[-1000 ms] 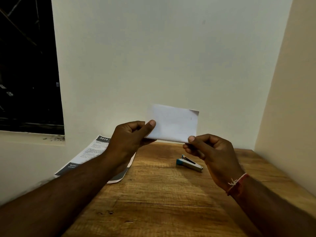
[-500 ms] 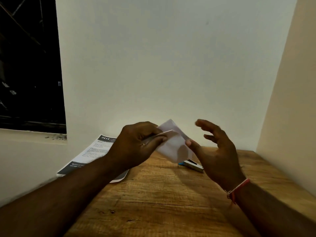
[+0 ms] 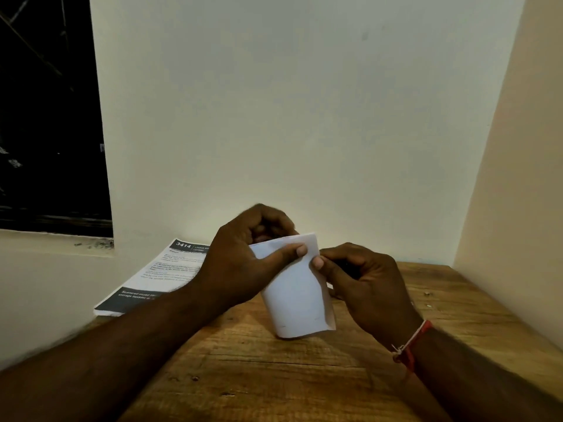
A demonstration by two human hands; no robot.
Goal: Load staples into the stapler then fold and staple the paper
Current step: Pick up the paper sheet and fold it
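Observation:
The white folded paper (image 3: 297, 295) hangs upright above the wooden table (image 3: 274, 370), with its long side running up and down. My left hand (image 3: 243, 263) grips its top left part, thumb lying across the front. My right hand (image 3: 362, 281) pinches the paper's upper right edge between thumb and curled fingers. The stapler is hidden behind the paper and my right hand.
A printed sheet with a dark header and footer (image 3: 158, 275) lies at the table's far left, partly over the edge. A wall stands close behind the table and another on the right. A dark window (image 3: 48, 117) is at the left.
The paper has been turned from lying sideways to hanging lengthwise. My right hand had let go and opened half a second ago; it now pinches the right edge again. The stapler has gone out of sight.

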